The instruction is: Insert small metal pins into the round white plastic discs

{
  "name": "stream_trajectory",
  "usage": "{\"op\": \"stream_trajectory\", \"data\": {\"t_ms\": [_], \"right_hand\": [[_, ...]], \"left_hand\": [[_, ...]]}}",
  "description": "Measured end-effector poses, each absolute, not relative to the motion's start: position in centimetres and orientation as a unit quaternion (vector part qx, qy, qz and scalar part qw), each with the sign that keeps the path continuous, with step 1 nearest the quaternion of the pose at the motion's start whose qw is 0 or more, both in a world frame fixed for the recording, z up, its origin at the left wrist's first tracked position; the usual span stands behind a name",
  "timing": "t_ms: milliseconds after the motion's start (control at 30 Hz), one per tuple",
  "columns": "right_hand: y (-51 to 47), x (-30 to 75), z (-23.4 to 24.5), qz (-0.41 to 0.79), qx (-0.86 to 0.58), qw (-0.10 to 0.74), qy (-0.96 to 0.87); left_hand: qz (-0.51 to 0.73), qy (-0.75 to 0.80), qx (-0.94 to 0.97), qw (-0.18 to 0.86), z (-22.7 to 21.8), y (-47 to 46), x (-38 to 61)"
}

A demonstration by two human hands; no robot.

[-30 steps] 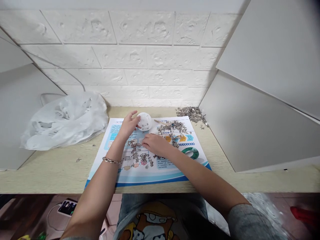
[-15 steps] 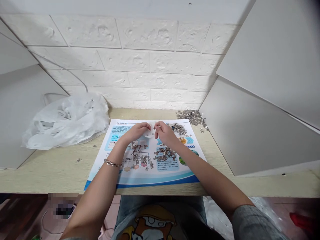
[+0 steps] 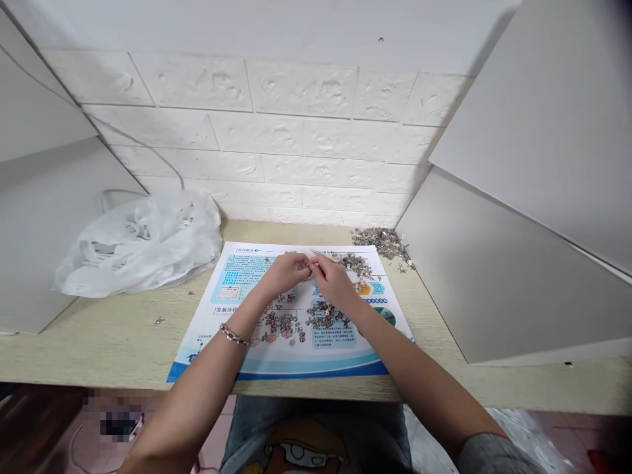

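My left hand (image 3: 287,273) and my right hand (image 3: 332,278) meet over the upper middle of a printed sheet (image 3: 197,342), with their fingertips touching. The left fingers are curled around a thin white plastic piece, now mostly hidden behind them. My right thumb and forefinger are pinched against the left fingertips; whatever small thing lies between them is hidden. Just below the hands lie two loose clusters of small shiny metal parts, one on the left (image 3: 285,324) and one on the right (image 3: 326,315). Another group of metal parts (image 3: 356,264) lies beyond my right hand.
A heap of small metal parts (image 3: 382,242) sits at the back right by the wall. On the left rests a clear plastic bag (image 3: 143,243) with white plastic pieces inside. Grey-white panels (image 3: 503,263) stand on both sides, and a white brick-pattern wall (image 3: 296,131) closes the back.
My hands have come together, and the right fingertips now meet the left ones. The white piece, visible between them before, is mostly covered. The whole view has shifted slightly.
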State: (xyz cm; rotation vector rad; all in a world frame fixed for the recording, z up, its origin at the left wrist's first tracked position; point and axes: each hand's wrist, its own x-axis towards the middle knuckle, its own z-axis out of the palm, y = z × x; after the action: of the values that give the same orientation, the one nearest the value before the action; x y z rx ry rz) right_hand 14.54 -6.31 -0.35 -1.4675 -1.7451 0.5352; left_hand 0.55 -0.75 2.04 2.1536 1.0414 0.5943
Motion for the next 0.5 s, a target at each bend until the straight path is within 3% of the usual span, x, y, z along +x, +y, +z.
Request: {"op": "stream_trajectory", "data": {"t_ms": [233,500], "right_hand": [[-6.3,15.1,-0.1,0.179,-0.513,0.413,-0.731],[-5.8,16.1,0.5,0.307,-0.531,0.480,-0.627]], "left_hand": [[0.251,0.424,0.805,0.330,1.8,-0.6,0.6],[0.236,0.387,0.775,0.440,2.0,-0.6,0.6]]}}
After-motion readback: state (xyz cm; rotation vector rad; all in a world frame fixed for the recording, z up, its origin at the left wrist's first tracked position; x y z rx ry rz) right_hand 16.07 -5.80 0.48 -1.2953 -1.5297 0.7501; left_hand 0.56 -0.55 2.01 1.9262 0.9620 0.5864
